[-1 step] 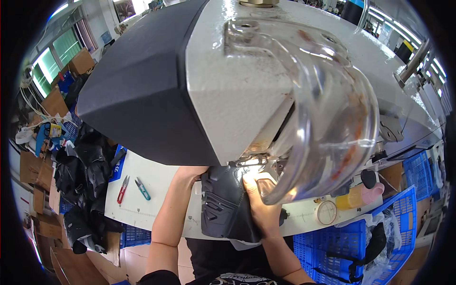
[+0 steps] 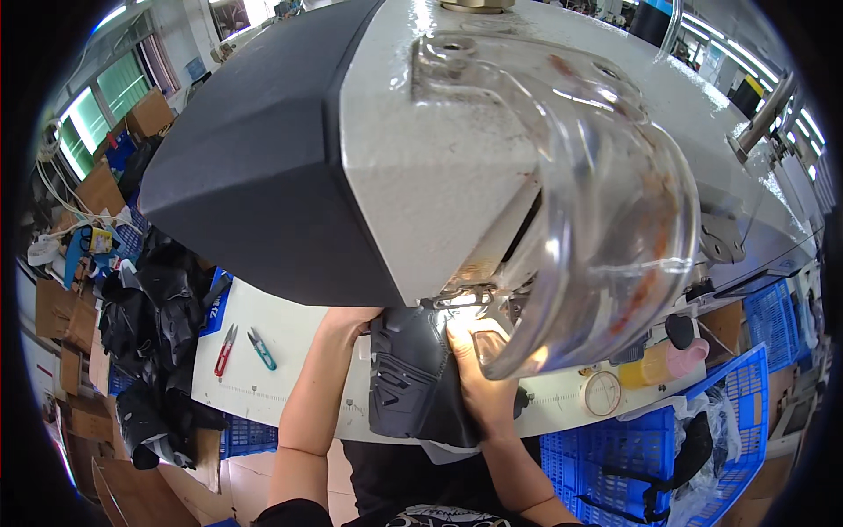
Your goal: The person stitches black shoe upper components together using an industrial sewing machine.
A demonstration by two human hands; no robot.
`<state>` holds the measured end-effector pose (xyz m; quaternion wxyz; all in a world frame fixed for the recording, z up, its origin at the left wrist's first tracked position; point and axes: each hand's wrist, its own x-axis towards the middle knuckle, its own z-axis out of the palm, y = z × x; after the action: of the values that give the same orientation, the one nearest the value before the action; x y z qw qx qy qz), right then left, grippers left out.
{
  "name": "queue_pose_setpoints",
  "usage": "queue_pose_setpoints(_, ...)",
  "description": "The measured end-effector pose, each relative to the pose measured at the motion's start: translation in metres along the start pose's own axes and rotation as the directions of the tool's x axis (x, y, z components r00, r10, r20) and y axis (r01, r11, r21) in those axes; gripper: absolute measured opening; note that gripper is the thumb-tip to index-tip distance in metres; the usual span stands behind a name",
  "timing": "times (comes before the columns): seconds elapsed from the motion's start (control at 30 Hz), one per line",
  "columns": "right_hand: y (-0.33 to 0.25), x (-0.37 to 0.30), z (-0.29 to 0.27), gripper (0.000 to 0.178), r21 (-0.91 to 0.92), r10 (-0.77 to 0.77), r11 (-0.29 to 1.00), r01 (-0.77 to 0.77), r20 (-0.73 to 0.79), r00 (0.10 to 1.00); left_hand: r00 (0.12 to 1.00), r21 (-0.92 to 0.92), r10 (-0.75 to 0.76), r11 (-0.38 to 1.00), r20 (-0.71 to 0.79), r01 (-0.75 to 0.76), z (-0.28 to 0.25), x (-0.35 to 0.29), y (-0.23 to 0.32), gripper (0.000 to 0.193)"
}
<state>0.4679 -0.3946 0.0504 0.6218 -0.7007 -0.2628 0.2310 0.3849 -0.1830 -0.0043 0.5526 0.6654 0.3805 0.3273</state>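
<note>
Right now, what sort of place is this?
Probably a sewing workshop: a bulky light-grey and black machine, apparently for sewing, overhangs a white worktable; red-handled snips and teal-handled snips lie there, and a heap of glossy black pieces sits at left.

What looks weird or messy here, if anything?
The clear cover on the machine has reddish-brown smears, odd on see-through plastic; I can't tell what made them. Over on the left, black pieces lie in a messy heap, crumpled instead of neatly stacked.
</note>
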Motion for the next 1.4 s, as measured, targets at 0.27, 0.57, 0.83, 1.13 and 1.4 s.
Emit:
queue_pose_setpoints(0.27,0.028,0.008,-0.002,0.026,-0.190,-0.175,0.966,0.174,0.010,0.984,0.996,0.087,-0.056,0.994,-0.069,0.061,-0.002,-0.001,-0.014,0.017)
queue_pose_setpoints(0.57,0.015,0.015,-0.002,0.018,0.326,-0.068,0.944,0.056,0.024,0.997,0.730,0.877,0.557,0.465,-0.396,0.121,-0.081,-0.091,-0.035,0.024)
queue_pose_setpoints(0.83,0.017,0.014,-0.002,0.013,0.304,-0.073,0.952,0.046,0.078,0.994,0.871,0.837,0.316,0.520,-0.375,0.172,-0.116,-0.150,-0.066,0.024)
queue_pose_setpoints(1.13,0.008,0.014,-0.003,0.018,0.293,-0.104,0.953,0.078,0.076,0.992,0.831,0.586,0.317,0.810,-0.458,0.014,-0.130,-0.171,-0.072,0.020)
queue_pose_setpoints(1.4,0.009,-0.006,-0.054,0.017,0.316,-0.041,0.936,-0.152,0.528,0.849,0.802,0.565,0.583,0.709,-0.134,-0.421,-0.067,-0.174,0.053,0.030)
